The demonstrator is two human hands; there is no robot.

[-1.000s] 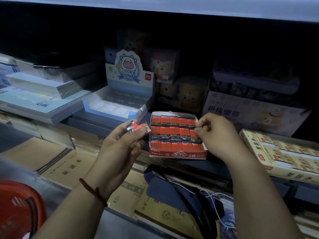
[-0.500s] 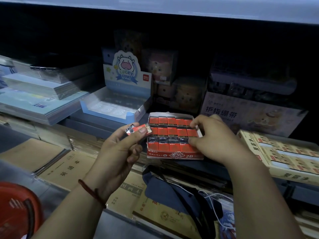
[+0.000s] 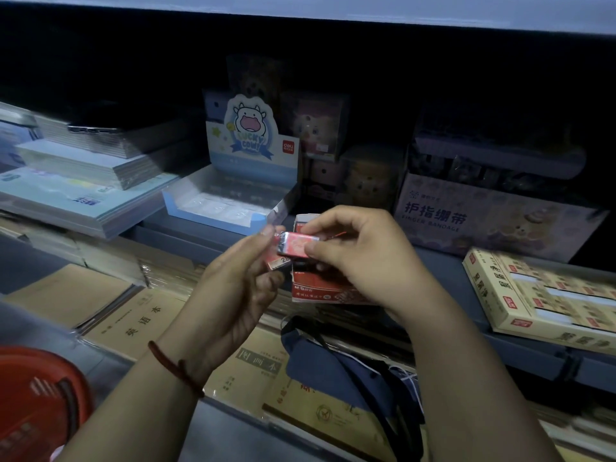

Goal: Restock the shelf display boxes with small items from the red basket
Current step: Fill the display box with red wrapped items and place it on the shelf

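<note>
A red display box of small red packs sits on the shelf, mostly hidden behind my hands. My left hand holds a small red pack between its fingers. My right hand pinches another red wrapped pack by thumb and forefinger, just above the left hand's pack and in front of the box. Both hands meet at the box's left edge. The red basket shows at the bottom left corner.
A light blue cow-themed display box stands behind left. A finger bandage box and a cream box lie to the right. Stacked notebooks fill the left shelf. Brown exercise books and a dark blue bag lie below.
My right hand has left the top of the red box and come left to my left hand, now pinching a red pack there. The left hand stayed nearly in place.
</note>
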